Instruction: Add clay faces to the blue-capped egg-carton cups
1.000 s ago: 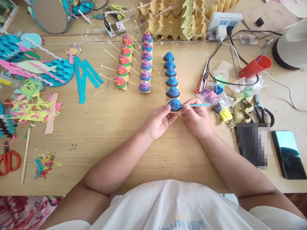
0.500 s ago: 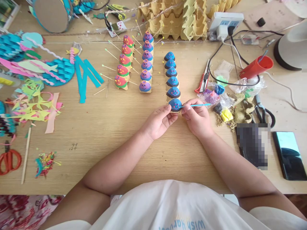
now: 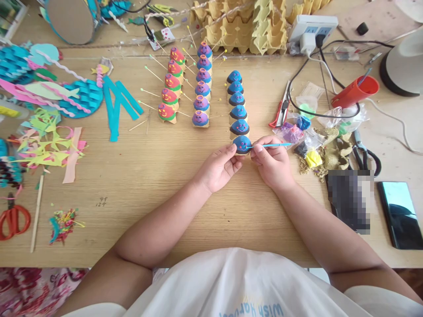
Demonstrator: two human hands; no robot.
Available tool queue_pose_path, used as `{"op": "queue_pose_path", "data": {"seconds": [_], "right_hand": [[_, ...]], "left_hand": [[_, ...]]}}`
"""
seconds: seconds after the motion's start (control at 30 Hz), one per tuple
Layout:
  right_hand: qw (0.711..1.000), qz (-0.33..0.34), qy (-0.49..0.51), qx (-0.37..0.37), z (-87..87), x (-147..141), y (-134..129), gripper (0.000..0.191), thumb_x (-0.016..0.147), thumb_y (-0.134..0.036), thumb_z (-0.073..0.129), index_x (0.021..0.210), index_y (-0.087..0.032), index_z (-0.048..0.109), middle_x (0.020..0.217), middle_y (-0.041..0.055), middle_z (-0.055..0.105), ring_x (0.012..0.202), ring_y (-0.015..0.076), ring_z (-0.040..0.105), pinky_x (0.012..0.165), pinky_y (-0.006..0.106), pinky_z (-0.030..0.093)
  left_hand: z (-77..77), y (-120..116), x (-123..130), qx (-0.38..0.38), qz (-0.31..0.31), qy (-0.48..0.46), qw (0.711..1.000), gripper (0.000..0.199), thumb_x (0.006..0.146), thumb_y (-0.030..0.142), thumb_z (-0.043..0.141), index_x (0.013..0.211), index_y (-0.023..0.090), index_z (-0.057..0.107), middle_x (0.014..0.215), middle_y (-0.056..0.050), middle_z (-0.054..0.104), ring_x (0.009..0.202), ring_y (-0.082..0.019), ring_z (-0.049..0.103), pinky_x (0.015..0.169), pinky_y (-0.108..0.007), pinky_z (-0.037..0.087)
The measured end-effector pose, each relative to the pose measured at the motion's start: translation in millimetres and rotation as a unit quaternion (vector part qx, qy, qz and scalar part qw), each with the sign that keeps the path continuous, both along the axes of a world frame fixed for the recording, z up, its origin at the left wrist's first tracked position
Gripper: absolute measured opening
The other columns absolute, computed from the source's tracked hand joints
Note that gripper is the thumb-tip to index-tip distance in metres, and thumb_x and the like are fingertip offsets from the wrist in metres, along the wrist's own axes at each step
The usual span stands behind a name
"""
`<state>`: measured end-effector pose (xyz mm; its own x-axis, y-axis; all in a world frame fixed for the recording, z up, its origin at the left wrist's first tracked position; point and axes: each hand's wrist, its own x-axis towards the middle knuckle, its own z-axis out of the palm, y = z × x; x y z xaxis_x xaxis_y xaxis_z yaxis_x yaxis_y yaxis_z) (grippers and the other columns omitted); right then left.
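A row of blue domed figures (image 3: 238,112) on an egg-carton strip runs away from me near the middle of the table. My left hand (image 3: 220,168) grips the nearest blue figure (image 3: 242,143), thumb on its left side and fingers curled below. My right hand (image 3: 271,164) pinches a thin blue tool (image 3: 276,145), whose tip touches the right side of that figure's face. Pink dots and a small mouth show on this face. To the left stand a purple-and-blue row (image 3: 202,89) and a red-and-green row (image 3: 171,82), with pins sticking out.
Right of my hands lie a red cutter (image 3: 281,110), clay bags (image 3: 291,131), black-handled scissors (image 3: 365,154), a red cup (image 3: 358,91) and a phone (image 3: 400,213). Paper crafts (image 3: 81,99) and orange scissors (image 3: 13,218) are at the left. Egg cartons (image 3: 233,33) lie at the back.
The view has shifted very slightly. Both hands keep the same hold, and the tool tip stays at the nearest figure's face.
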<state>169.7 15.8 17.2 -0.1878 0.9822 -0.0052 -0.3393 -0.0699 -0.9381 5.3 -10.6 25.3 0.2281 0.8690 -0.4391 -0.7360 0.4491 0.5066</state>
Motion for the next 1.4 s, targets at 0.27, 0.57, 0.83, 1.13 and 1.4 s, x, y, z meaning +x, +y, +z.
{"op": "queue_pose_path", "data": {"seconds": [0.27, 0.57, 0.83, 1.13, 1.4], "right_hand": [[1.0, 0.0, 0.002, -0.008, 1.5, -1.3, 0.1, 0.042, 0.08, -0.054, 0.092, 0.083, -0.023, 0.063, 0.066, -0.0046, 0.063, 0.054, 0.0086, 0.042, 0.052, 0.026, 0.027], [1.0, 0.004, 0.009, -0.013, 3.1, -1.9, 0.5, 0.043, 0.08, -0.054, 0.092, 0.083, -0.023, 0.062, 0.066, -0.0049, 0.062, 0.054, 0.0075, 0.043, 0.051, 0.024, 0.027], [1.0, 0.005, 0.005, 0.0, -0.5, -1.4, 1.1, 0.042, 0.082, -0.053, 0.091, 0.084, -0.023, 0.062, 0.065, -0.0051, 0.064, 0.053, 0.0073, 0.041, 0.051, 0.024, 0.026], [1.0, 0.008, 0.005, -0.004, 2.1, -2.4, 0.0, 0.044, 0.082, -0.055, 0.09, 0.084, -0.024, 0.059, 0.064, -0.0057, 0.061, 0.052, 0.0078, 0.038, 0.05, 0.025, 0.024], [1.0, 0.012, 0.011, -0.006, 3.5, -2.5, -0.7, 0.042, 0.084, -0.054, 0.089, 0.084, -0.024, 0.06, 0.065, -0.0054, 0.062, 0.052, 0.0078, 0.038, 0.049, 0.025, 0.024]], "left_hand": [[2.1, -0.2, -1.0, 0.016, -0.005, -0.014, 1.0, 0.026, 0.08, 0.032, 0.095, 0.086, 0.016, 0.076, 0.082, 0.003, 0.071, 0.067, -0.003, 0.058, 0.056, -0.016, 0.041], [-0.6, -0.1, -1.0, 0.024, -0.004, -0.03, 0.999, 0.033, 0.073, 0.034, 0.1, 0.087, 0.015, 0.076, 0.082, 0.003, 0.071, 0.066, -0.003, 0.058, 0.055, -0.015, 0.043], [0.1, 0.0, -1.1, 0.017, -0.004, -0.03, 0.999, 0.029, 0.076, 0.031, 0.098, 0.087, 0.016, 0.076, 0.085, 0.003, 0.073, 0.066, -0.003, 0.058, 0.055, -0.015, 0.043], [1.0, 0.3, -0.8, 0.015, -0.005, -0.029, 0.999, 0.027, 0.078, 0.03, 0.096, 0.086, 0.016, 0.075, 0.083, 0.003, 0.072, 0.066, -0.003, 0.059, 0.055, -0.015, 0.043], [0.9, -0.2, -1.3, 0.015, -0.006, -0.017, 1.0, 0.025, 0.081, 0.031, 0.095, 0.086, 0.016, 0.075, 0.084, 0.003, 0.071, 0.066, -0.003, 0.058, 0.056, -0.015, 0.043]]}}
